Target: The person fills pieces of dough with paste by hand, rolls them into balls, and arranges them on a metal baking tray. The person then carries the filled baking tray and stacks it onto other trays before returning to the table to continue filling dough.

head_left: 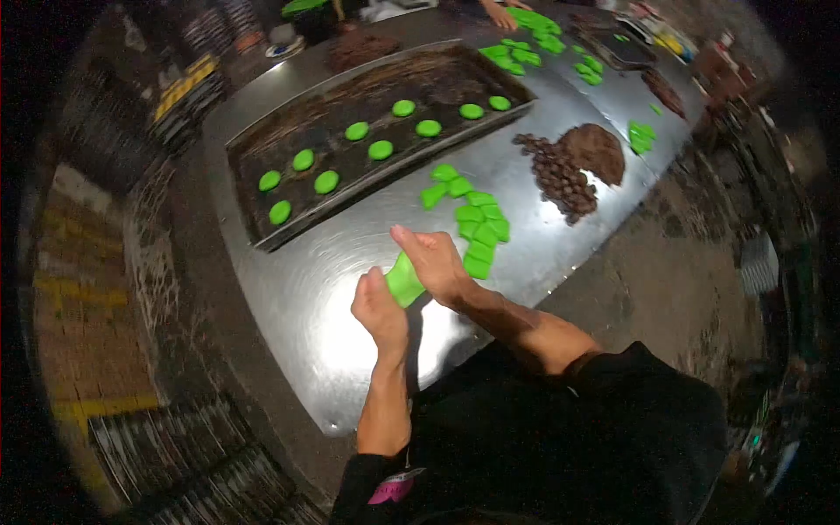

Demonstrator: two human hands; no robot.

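Observation:
My left hand (380,308) and my right hand (433,265) are raised above the metal table (297,289), with a flattened piece of green dough (404,281) held between them. The fingers of both are partly hidden behind the palms and the dough. Just beyond my right hand lies a group of cut green dough pieces (481,223). Farther off, a dark rectangular tray (341,203) holds several round green discs (381,150). Right of the green pieces sit a heap of small brown balls (560,184) and a larger brown lump (598,152).
Another person's hand (499,15) is at the far edge, beside more green pieces (535,26). A brown mass (363,52) lies behind the tray. A smaller tray (619,48) stands far right. Stacked racks (192,455) are at lower left.

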